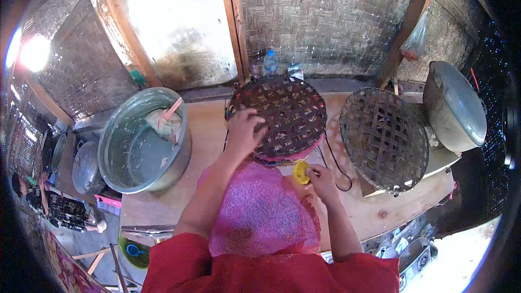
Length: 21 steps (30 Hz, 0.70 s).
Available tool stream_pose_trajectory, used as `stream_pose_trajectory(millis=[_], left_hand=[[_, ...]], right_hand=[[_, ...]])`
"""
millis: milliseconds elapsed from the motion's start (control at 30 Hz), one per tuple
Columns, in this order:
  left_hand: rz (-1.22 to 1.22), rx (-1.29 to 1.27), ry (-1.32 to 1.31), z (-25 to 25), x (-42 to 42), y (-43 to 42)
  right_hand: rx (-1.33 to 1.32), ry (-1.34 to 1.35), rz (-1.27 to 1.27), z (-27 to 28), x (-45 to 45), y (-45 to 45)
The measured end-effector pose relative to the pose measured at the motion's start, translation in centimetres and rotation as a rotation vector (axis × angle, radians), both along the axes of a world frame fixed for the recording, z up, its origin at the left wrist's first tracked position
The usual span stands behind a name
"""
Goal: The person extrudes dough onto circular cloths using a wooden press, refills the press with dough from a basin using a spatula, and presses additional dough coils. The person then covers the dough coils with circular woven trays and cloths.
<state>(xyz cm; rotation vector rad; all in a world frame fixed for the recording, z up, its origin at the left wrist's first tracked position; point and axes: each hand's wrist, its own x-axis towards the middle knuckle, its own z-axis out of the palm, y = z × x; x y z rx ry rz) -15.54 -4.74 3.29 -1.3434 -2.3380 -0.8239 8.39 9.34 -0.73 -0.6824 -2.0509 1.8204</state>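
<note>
My left hand [247, 130] rests on the left edge of a round, dark woven lid [285, 108], its fingers apart. Pink material shows under the lid's front rim. My right hand [321, 182] is closed on a small yellow object [300, 173], just in front of that rim; what it is exactly is unclear. A pink-purple cloth [260, 209] spreads between my forearms at the table's front. A thin dark cord [336, 171] loops down to the right of the lid.
A large metal pot [111, 154] with a bag inside stands left on the wooden table [146, 206]. To the right are another woven tray [385, 141] and a lidded metal pot [453, 108]. A bottle [270, 62] stands behind. A person [59, 206] is at far left.
</note>
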Motion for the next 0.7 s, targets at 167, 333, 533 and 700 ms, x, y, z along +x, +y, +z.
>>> stream_pose_trajectory(millis=[167, 333, 533, 700], left_hand=[[0.194, -0.345, 0.087, -1.2, -6.9, 4.6], [0.258, -0.663, -0.126, -2.2, -9.9, 6.8], [0.175, -0.594, -0.168, -1.1, -9.4, 6.6], [-0.052, -0.28, -0.351, 1.1, -10.5, 5.4]], right_hand=[[0.067, -0.017, -0.153, -2.6, 1.4, 2.7], [0.079, -0.065, -0.244, -5.1, 2.4, 5.3], [0.261, -0.04, -0.316, -6.6, -0.5, 8.4], [0.198, -0.137, -0.524, -2.3, -3.0, 8.1]])
